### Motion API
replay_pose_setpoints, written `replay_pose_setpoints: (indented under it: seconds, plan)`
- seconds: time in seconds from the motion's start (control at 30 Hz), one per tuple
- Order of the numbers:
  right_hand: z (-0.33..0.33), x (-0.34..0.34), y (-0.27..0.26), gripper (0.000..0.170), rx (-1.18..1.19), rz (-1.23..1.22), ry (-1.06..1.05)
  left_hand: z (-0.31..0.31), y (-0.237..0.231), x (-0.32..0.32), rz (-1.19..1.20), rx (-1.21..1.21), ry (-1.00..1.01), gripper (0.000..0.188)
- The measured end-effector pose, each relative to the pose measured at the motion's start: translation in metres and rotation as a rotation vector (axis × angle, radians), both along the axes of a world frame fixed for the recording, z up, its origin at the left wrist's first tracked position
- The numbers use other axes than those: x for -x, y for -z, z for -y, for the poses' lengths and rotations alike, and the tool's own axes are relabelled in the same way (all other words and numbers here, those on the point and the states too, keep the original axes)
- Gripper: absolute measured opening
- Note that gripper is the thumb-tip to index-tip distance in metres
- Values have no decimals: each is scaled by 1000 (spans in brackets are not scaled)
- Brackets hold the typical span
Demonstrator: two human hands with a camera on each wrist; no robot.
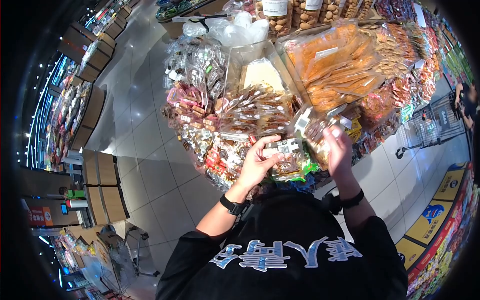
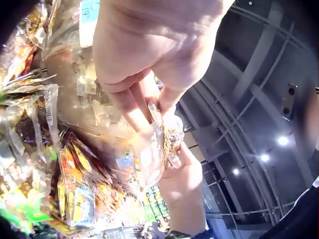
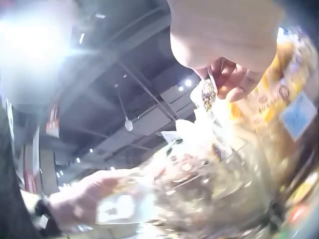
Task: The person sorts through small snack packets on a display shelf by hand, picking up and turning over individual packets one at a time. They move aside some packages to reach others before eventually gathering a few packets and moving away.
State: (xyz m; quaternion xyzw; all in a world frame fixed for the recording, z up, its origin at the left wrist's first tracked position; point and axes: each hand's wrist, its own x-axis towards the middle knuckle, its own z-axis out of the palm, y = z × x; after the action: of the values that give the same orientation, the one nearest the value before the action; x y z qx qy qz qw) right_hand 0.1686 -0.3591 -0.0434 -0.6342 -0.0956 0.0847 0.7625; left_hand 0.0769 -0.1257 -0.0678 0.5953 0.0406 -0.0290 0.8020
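In the head view my left hand (image 1: 256,162) pinches a clear snack packet with a barcode label (image 1: 289,149), over the front of the display. My right hand (image 1: 339,149), just to its right, grips the edge of another clear snack packet with brown contents (image 1: 316,131). The left wrist view shows my left hand (image 2: 154,45) from behind, its fingers pointing down at clear plastic. In the right wrist view, my right hand (image 3: 224,45) has its fingertips curled on a packet edge. Directly behind the hands stands a clear bin of brown snack packets (image 1: 257,107).
Orange snack packs (image 1: 330,65) are heaped at the back right. Nut jars (image 1: 274,17) and plastic bags (image 1: 240,30) stand at the back. Red-wrapped packets (image 1: 215,159) lie left of my left hand. A shopping cart (image 1: 430,125) stands right, beside another person (image 1: 467,102).
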Motion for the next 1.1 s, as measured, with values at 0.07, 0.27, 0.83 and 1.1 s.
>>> replay_pose_setpoints:
  seconds: [0.07, 0.27, 0.83, 1.1]
  plan:
    - [-9, -16, -31, 13, 349, 431, 203, 0, 1, 2, -1, 24, -19, 39]
    - [-34, -46, -34, 14, 779, 896, 275, -1, 13, 8, -28, 21, -46, 31]
    - [-70, -49, -19, 13, 967, 844, 336, -6, 20, 14, -48, -15, -44, 28]
    - [-73, -54, -8, 13, 1017, 867, 241, -2, 13, 9, -44, 19, -36, 29]
